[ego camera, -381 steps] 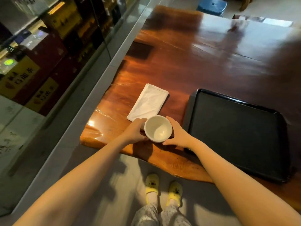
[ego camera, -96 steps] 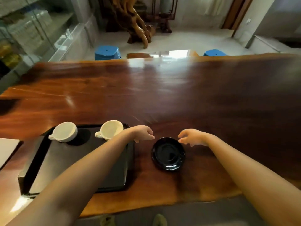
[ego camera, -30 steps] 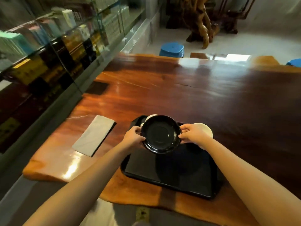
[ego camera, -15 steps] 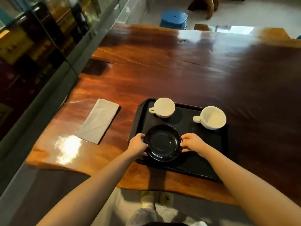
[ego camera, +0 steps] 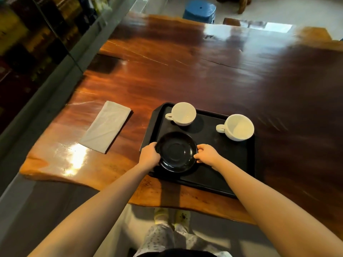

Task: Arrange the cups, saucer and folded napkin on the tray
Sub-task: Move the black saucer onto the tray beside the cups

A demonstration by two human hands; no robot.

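Note:
A black tray [ego camera: 239, 156] lies on the wooden table near its front edge. Two white cups stand on the tray's far side, one cup [ego camera: 182, 114] at the left and the other cup [ego camera: 238, 129] at the right, handles pointing left. A glossy black saucer [ego camera: 176, 152] sits at the tray's near left corner. My left hand [ego camera: 149, 154] grips the saucer's left rim and my right hand [ego camera: 207, 153] its right rim. A folded white napkin [ego camera: 106, 127] lies on the table to the left of the tray.
The wooden table [ego camera: 194, 71] stretches far ahead and to the right. A glass display cabinet [ego camera: 37, 34] runs along the left side. A blue stool [ego camera: 199, 10] stands beyond the table's far edge. My feet in yellow slippers [ego camera: 171, 216] show below the table edge.
Over the last second both hands brought the saucer down from above the tray onto its near left corner. In the last half second it has barely shifted.

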